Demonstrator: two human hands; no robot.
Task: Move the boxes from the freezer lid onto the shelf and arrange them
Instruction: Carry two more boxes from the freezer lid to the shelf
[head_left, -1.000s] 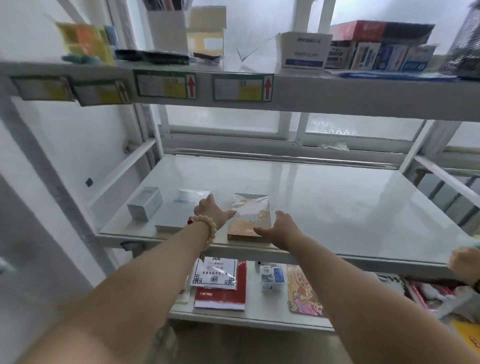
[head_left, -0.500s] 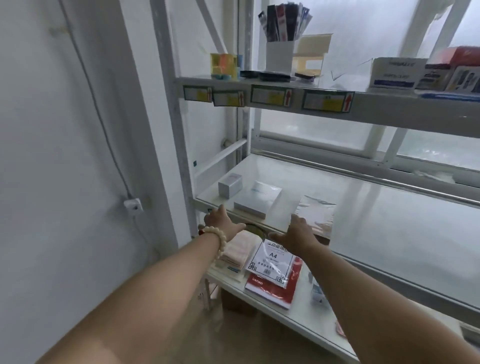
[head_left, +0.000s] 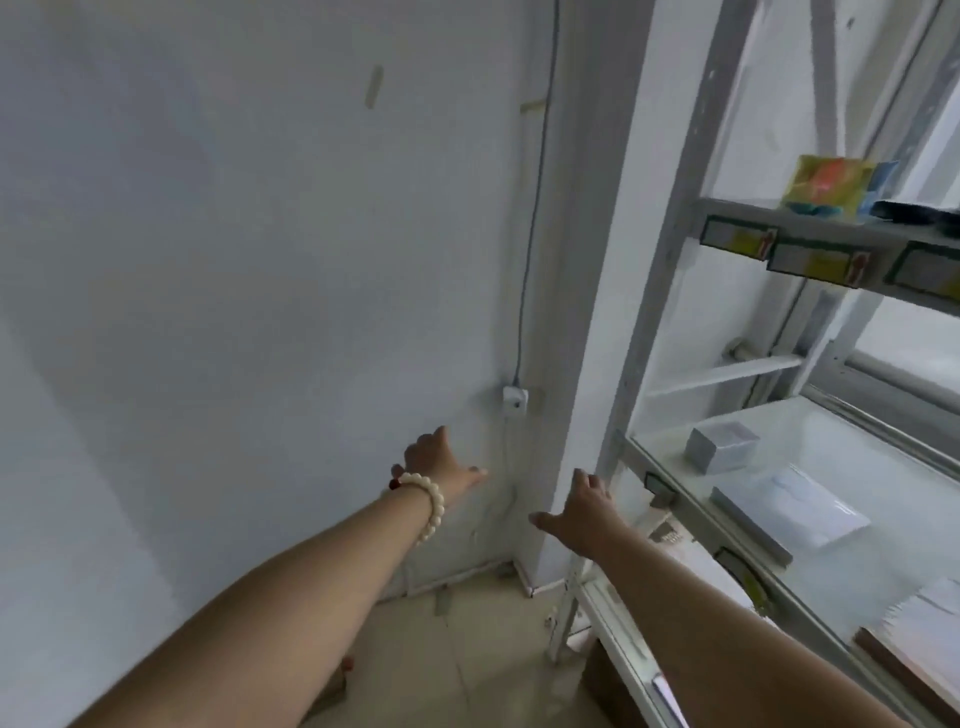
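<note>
Both hands empty, reaching toward the wall

Left hand (head_left: 435, 464) and right hand (head_left: 584, 512) were spread open, holding nothing; at 3 o'clock, small box (head_left: 719, 446) and flat box (head_left: 789, 512) lay on the shelf (head_left: 675, 483).

The view has swung left of the shelf (head_left: 810, 540); the white wall now fills most of the frame. Both hands have left the shelf's front edge. The left hand (head_left: 434, 465) is now empty and spread before the wall, well left of the shelf. The right hand (head_left: 584, 512), also empty and spread, is now just left of the shelf's front corner post.
</note>
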